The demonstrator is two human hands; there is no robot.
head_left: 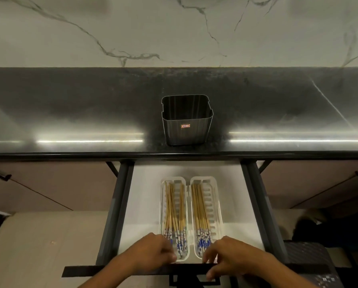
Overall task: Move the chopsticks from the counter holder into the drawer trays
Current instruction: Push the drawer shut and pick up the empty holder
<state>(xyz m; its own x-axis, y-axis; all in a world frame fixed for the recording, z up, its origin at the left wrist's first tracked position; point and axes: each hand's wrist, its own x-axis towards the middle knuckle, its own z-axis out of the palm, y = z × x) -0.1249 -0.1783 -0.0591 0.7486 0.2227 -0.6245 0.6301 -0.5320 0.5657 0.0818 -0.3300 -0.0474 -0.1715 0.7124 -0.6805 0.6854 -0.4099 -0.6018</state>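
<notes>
We see the metal holder (187,119) standing upright on the dark counter (70,113), near its front edge, with nothing showing inside it. Below it the drawer (144,204) is pulled out, and two clear plastic trays (216,204) lie side by side on its white floor, touching along their long sides. The chopsticks (175,208) lie lengthwise in both trays, their blue-and-white patterned ends toward us. Our left hand (153,251) rests at the near end of the left tray, fingers curled loosely over the patterned ends and clamped on nothing that we can make out. Our right hand (230,256) sits at the near end of the right tray, fingers spread and bent down over the drawer's front edge, holding nothing
</notes>
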